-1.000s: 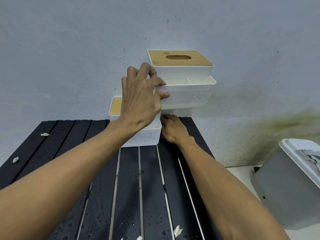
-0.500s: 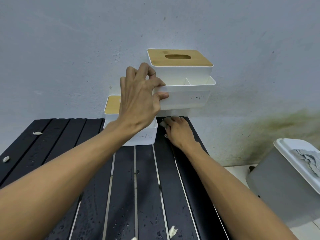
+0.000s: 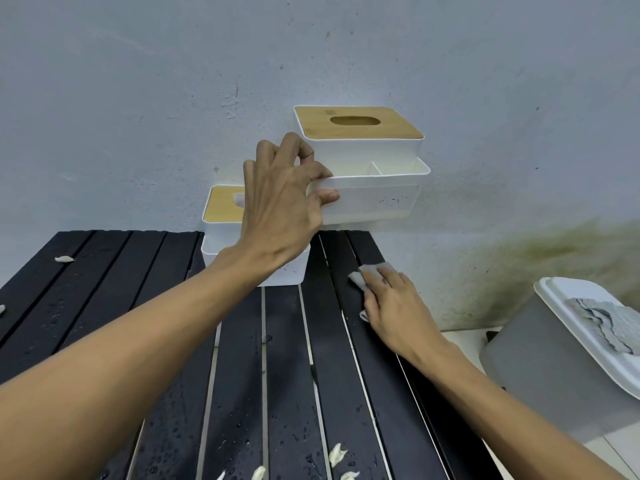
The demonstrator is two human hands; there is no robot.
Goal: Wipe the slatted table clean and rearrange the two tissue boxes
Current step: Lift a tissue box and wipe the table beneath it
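One tissue box (image 3: pixel 367 174) aloft, left hand (image 3: pixel 280 202) gripping its left end | right hand (image 3: pixel 394 306) flat, pressing cloth (image 3: pixel 360 276) on worktop (image 3: pixel 138 306) beneath | other box (image 3: pixel 221 216) behind left wrist

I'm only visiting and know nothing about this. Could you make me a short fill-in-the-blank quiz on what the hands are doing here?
The left hand holds one tissue box in the ____.
The other tissue box stands on the slatted table, to the ____ of the lifted one.
The right hand presses a grey wipe onto the ____.
The grey bin with a cloth on its lid stands to the table's ____.
Missing words: air; left; table; right.
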